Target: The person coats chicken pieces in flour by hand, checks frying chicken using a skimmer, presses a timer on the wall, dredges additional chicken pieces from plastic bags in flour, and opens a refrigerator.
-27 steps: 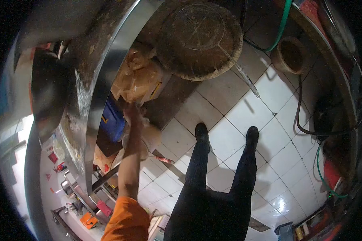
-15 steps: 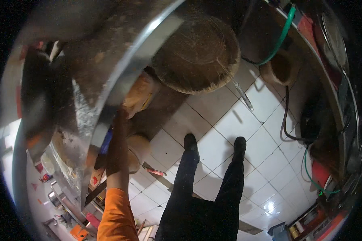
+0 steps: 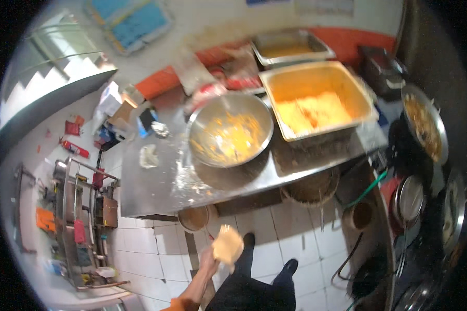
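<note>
My left hand is closed around one end of a pale yellow-orange bag, which looks like filled plastic. I hold it low over the tiled floor, in front of the table's near edge; motion blurs it, and its contents cannot be made out. My right hand is out of sight. On the steel table beyond stands a wide metal bowl with orange-yellow smears inside. To its right is a deep rectangular pan holding a pale orange mass.
Behind the deep pan sits a shallower metal tray. A large wok-like pan lies along the right side, with a lidded pot nearer. Buckets stand under the table, and a green hose hangs at right.
My left arm, which reached under the table, has come back out with the bag in hand. My view has risen from the floor to the table top.
</note>
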Motion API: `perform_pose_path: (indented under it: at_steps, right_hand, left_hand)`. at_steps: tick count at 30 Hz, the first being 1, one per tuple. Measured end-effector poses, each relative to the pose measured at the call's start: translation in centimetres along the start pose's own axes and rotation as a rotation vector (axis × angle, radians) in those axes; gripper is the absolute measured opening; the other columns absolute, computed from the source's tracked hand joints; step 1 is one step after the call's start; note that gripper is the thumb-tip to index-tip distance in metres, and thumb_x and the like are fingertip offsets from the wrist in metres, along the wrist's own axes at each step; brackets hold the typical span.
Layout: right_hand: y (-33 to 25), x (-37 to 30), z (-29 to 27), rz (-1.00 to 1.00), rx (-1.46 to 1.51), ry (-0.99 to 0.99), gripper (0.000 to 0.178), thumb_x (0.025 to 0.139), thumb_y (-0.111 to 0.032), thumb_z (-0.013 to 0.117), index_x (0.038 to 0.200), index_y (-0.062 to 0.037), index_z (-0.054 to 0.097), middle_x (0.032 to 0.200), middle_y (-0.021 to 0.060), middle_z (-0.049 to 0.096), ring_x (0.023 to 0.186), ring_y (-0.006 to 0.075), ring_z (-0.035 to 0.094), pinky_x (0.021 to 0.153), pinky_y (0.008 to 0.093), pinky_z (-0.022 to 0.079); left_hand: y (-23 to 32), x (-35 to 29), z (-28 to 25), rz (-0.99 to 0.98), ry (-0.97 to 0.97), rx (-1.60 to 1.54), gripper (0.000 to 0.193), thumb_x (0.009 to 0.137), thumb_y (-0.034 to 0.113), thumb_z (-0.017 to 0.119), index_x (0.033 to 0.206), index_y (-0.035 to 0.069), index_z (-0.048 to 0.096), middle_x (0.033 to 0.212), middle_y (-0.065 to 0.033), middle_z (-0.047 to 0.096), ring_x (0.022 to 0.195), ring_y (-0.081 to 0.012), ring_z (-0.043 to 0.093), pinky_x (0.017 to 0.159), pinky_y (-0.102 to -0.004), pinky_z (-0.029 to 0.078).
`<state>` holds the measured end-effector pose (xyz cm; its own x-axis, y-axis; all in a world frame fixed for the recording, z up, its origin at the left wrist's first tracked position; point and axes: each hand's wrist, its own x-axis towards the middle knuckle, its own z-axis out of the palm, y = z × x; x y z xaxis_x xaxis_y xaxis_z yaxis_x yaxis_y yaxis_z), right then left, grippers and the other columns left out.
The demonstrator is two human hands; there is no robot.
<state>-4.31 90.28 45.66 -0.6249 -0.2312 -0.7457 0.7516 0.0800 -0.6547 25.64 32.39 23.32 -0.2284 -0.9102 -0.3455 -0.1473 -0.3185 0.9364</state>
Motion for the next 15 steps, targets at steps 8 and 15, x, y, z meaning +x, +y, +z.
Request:
perform_pose_path:
  at_steps: [8,15]
  right_hand:
    - [-9.4,9.7,15.8,-0.736,-0.63,-0.315,0.05,0.111,-0.032,0.047,0.154,-0.0061,0.047,0.101,0.007,0.068,0.061,0.0084,0.049,0.051,0.0236,0.043]
    - [-18.8,8.0,37.9,-0.457,-0.151,-0.599,0.074,0.085,-0.039,0.081,0.141,0.002,0.056,0.13,0.0143,0.068,0.07,0.0106,0.061,0.054,0.0231,0.047]
  left_hand:
    - [21.9,-13.3,-13.1,-0.287,0.144,-0.368,0.024,0.083,0.019,0.078,0.101,0.005,0.069,0.09,-0.009,0.068,0.071,-0.027,0.064,0.058,-0.0389,0.05]
    - [40.1,-5.9,-18.0,0.647,-0.196,0.758,0.01,0.093,0.017,0.069,0.093,0.007,0.073,0.086,-0.0101,0.069,0.075,-0.0252,0.066,0.065,-0.0382,0.053]
